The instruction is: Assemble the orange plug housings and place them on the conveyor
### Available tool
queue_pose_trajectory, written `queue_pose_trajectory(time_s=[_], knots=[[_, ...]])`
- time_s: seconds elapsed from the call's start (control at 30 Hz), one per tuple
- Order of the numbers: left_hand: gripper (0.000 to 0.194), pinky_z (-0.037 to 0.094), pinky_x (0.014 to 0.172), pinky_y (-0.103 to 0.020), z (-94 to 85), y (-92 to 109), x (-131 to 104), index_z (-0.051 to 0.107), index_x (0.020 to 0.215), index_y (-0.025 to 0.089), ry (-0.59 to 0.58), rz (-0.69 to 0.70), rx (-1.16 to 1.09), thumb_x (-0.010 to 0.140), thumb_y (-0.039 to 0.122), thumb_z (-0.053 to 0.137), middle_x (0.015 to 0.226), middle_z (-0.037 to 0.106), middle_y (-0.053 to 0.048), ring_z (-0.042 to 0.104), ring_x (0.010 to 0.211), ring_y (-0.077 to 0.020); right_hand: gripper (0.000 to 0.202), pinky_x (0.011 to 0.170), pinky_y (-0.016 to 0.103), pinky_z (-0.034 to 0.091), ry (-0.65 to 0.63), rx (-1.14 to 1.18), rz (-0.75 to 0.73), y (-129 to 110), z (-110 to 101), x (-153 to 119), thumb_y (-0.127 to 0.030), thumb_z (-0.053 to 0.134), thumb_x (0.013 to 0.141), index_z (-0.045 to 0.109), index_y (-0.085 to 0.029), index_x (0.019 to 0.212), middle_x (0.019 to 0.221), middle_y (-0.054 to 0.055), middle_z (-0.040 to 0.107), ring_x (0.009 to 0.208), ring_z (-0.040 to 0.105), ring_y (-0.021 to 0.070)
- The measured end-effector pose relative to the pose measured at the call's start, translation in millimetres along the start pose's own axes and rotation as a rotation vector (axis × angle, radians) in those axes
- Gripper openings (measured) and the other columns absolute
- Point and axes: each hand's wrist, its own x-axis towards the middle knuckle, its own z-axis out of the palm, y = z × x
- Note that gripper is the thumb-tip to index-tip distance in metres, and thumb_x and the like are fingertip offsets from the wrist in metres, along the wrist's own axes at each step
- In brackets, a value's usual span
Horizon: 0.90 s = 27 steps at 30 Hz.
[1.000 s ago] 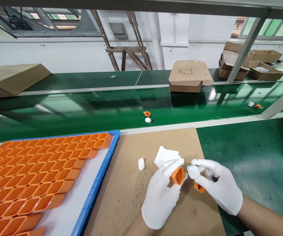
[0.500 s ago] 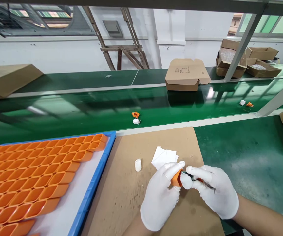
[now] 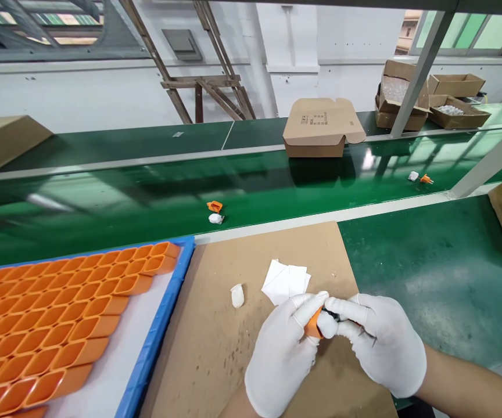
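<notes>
Surface, green: carries the work, at right of the cardboard.
Tray, blue-rimmed, at left: holds rows of orange shells.
Cardboard sheet, one: lies beneath both hands; a good place to keep the work low over, lest small parts drop.
Left hand, white-gloved: grip closed around the held shell; best kept firm without squeezing its walls inward.
Right hand, white-gloved: grip pinching the white piece; light, even pressure likely serves best.
Paper slips, white, overlapping: just beyond the left fingertips.
Held shell, orange, one: between the left fingers, mouth toward the right hand; should stay square to what meets it.
White piece, rounded, one: at that mouth, depth inside uncertain; align before pressing.
Dark part, beside it: mostly hidden; probably wants guarding against snagging on the rim.
</notes>
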Motion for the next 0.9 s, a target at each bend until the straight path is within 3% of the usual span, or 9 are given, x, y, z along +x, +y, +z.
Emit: queue_pose_trajectory(time_s=[0.17, 0.27, 0.37, 0.43, 0.53, 0.63, 0.77, 0.9], knots=[[0.062, 0.049, 0.066, -0.030, 3.0, 0.9, -3.0, 0.047, 0.134, 0.033, -0.027, -0.027, 0.039, 0.083, -0.002, 0.043, 0.083, 0.066, -0.001, 0.057, 0.073, -0.0178, 0.044, 0.049, 0.025, 0.034, -0.082, -0.085, 0.059, -2.4, -3.4, 0.7, -0.006, 0.044, 0.084, 0.063, -0.024, 0.120, 0.062, -0.002, 0.054, 0.050, 0.046, 0.0128], [0.054, 0.051, 0.068, -0.031, 6.3, 0.6, -6.2, 0.050, 0.131, 0.029, -0.019, -0.069, 0.058, 0.085, 0.001, 0.044, 0.092, 0.066, -0.003, 0.061, 0.077, -0.0180, 0.055, 0.048, 0.025, 0.033, -0.109, -0.114, 0.020, -3.4, -2.5, 0.9, -0.002, 0.046, 0.074, 0.061, -0.022, 0.123, 0.062, -0.003, 0.055, 0.049, 0.047, 0.0128], [0.049, 0.053, 0.071, -0.034, 9.6, -1.1, -7.2, 0.056, 0.127, 0.025, -0.032, -0.149, 0.094, 0.085, 0.003, 0.044, 0.095, 0.068, -0.007, 0.064, 0.082, -0.0208, 0.060, 0.043, 0.030, 0.024, -0.137, -0.370, -0.023, -8.2, 3.7, -0.7, -0.003, 0.052, 0.065, 0.061, -0.018, 0.123, 0.061, -0.001, 0.057, 0.045, 0.045, 0.0148], [0.051, 0.054, 0.074, -0.036, 11.7, -1.5, -5.8, 0.059, 0.125, 0.023, -0.062, -0.227, 0.105, 0.080, 0.002, 0.045, 0.098, 0.069, -0.008, 0.065, 0.086, -0.0231, 0.052, 0.042, 0.032, 0.015, -0.188, -0.567, 0.017, -13.6, 10.5, -2.7, -0.004, 0.057, 0.064, 0.065, -0.019, 0.113, 0.059, 0.000, 0.056, 0.041, 0.043, 0.0152], [0.054, 0.054, 0.076, -0.037, 14.6, 0.1, -1.4, 0.064, 0.120, 0.024, -0.057, -0.320, 0.060, 0.075, 0.000, 0.046, 0.096, 0.070, -0.008, 0.065, 0.086, -0.0240, 0.031, 0.040, 0.032, 0.010, -0.231, -0.666, 0.188, -21.3, 19.0, -5.3, -0.006, 0.062, 0.070, 0.068, -0.023, 0.096, 0.058, 0.001, 0.056, 0.039, 0.041, 0.0145], [0.053, 0.054, 0.075, -0.036, 16.0, 2.7, 2.4, 0.067, 0.115, 0.023, -0.002, -0.348, 0.002, 0.073, -0.001, 0.047, 0.091, 0.069, -0.007, 0.064, 0.084, -0.0234, 0.023, 0.040, 0.029, 0.018, -0.211, -0.550, 0.337, -24.2, 18.5, -3.5, -0.017, 0.064, 0.078, 0.066, -0.025, 0.099, 0.060, 0.000, 0.056, 0.044, 0.046, 0.0158], [0.046, 0.053, 0.069, -0.034, 15.6, 4.2, 2.6, 0.067, 0.108, 0.023, -0.024, -0.349, -0.101, 0.074, -0.001, 0.047, 0.079, 0.064, -0.002, 0.060, 0.072, -0.0201, 0.039, 0.051, 0.026, 0.036, -0.236, -0.191, 0.287, -17.7, 10.5, 3.9, -0.033, 0.069, 0.079, 0.062, -0.028, 0.117, 0.076, -0.002, 0.060, 0.059, 0.056, 0.0159], [0.056, 0.053, 0.076, -0.035, 15.7, 2.8, -1.9, 0.062, 0.118, 0.023, -0.004, -0.342, -0.039, 0.072, -0.004, 0.043, 0.096, 0.068, -0.006, 0.064, 0.085, -0.0221, 0.027, 0.053, 0.023, 0.042, -0.129, -0.001, 0.388, -5.3, 14.9, 7.8, -0.028, 0.063, 0.087, 0.069, -0.030, 0.113, 0.068, -0.004, 0.056, 0.057, 0.056, 0.0122]])
